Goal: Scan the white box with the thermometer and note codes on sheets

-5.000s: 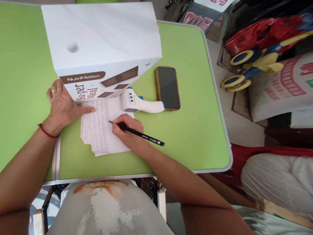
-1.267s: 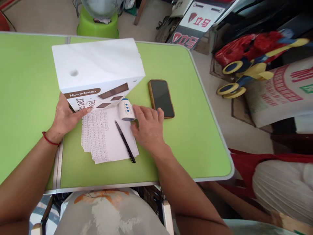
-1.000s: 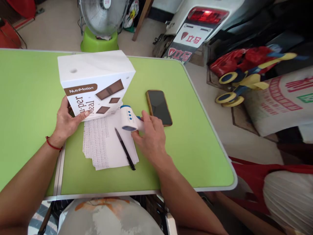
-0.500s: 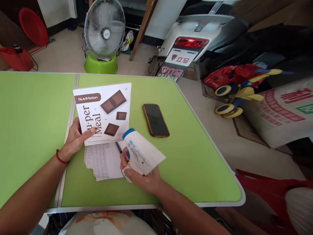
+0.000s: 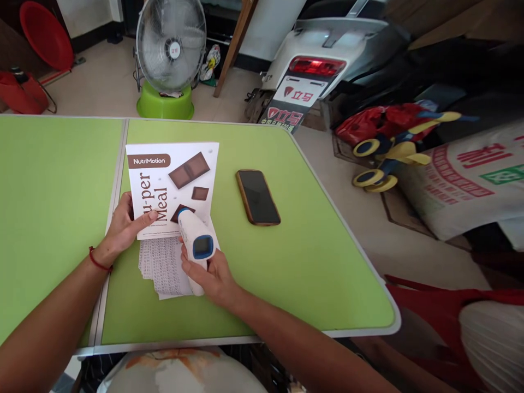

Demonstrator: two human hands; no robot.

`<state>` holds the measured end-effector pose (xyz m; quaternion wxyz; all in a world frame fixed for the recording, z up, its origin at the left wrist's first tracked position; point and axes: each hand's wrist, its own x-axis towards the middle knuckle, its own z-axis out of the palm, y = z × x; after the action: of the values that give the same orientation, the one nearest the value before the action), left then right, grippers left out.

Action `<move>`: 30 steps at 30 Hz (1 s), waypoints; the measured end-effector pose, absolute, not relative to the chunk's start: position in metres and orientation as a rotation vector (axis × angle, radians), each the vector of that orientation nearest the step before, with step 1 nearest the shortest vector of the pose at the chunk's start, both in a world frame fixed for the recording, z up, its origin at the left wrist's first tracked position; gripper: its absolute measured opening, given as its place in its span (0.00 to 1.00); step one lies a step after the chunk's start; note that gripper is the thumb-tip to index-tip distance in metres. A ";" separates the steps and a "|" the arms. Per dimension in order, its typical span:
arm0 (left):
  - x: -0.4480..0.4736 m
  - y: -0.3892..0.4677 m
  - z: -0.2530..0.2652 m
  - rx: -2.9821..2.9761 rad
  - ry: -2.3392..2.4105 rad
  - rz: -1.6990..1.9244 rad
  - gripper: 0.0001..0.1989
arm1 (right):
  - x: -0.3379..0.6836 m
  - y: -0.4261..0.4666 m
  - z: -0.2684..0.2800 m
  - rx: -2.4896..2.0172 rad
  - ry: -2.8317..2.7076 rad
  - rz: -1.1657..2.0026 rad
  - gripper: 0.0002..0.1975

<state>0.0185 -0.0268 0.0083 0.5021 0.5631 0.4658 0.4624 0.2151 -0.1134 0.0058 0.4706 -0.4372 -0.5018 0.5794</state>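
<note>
My left hand [image 5: 130,221] grips the lower left edge of a white NutriMotion box [image 5: 147,196] printed with brown chocolate pieces, thumb across its front. In my right hand [image 5: 210,275] is a white infrared thermometer [image 5: 190,226] with a blue-framed screen [image 5: 202,247] facing me. Its blue-rimmed head overlaps the box's lower right corner; whether they touch I cannot tell. Sheets of paper covered in small writing [image 5: 164,267] lie on the table beneath the box, partly hidden by it and by my right hand. To the right rests a dark phone in a brown case [image 5: 258,197].
The green table [image 5: 327,273] has a pale metal edge and a seam left of the box. Beyond it are a fan [image 5: 172,49] on a green stool [image 5: 164,103] and a white scooter [image 5: 319,54]. A person in red [image 5: 429,305] is at the lower right.
My right hand has turned the thermometer so its screen faces me and moved it left over the box's corner. The box is still in my left hand, slightly tilted differently.
</note>
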 end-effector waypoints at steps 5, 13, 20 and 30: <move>0.017 -0.026 0.008 1.369 1.134 1.082 0.33 | 0.214 -0.111 0.008 -1.067 -1.095 1.605 0.22; 0.019 -0.026 0.013 1.375 1.145 1.062 0.30 | 0.213 -0.109 -0.003 -0.986 -0.993 1.815 0.21; 0.020 -0.026 0.014 1.396 1.100 1.073 0.27 | 0.214 -0.109 0.002 -0.984 -0.932 1.870 0.18; 0.020 -0.024 0.014 1.453 1.105 1.080 0.27 | 0.214 -0.108 0.003 -0.959 -0.975 1.861 0.14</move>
<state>0.0195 -0.0242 0.0138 0.4885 0.5976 0.4547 0.4444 0.2141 -0.1080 0.0032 0.4042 -0.3797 -0.3860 0.7372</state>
